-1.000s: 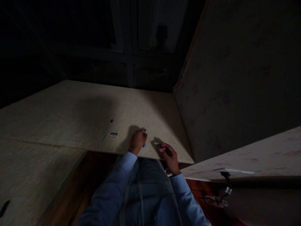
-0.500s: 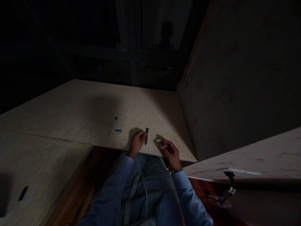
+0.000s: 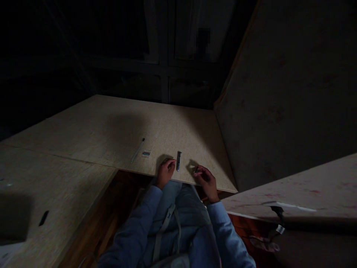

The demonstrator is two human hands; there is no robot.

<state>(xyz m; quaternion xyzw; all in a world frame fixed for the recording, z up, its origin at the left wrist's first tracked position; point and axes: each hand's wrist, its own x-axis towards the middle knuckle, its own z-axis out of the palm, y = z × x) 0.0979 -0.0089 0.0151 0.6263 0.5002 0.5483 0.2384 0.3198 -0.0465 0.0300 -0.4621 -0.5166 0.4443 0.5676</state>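
On the table's near edge lies a razor, its handle pointing toward me and its head away from me. Just left of it is my left hand, fingers loosely bent and apart, with nothing seen in them. To the right, my right hand is closed in a pinch on a small dark piece, too small and dim to name. A small clear pack with a dark strip lies left of my left hand. Beside it is a toothbrush-like stick with a dark tip.
The pale tabletop runs left into a second section, where a dark flat object and a dark box-like shape lie. A patterned panel rises along the right. Dark window frames stand behind.
My left hand has come away from the razor, slightly to the left. My right hand still pinches the small dark piece. The view has shifted a little left.
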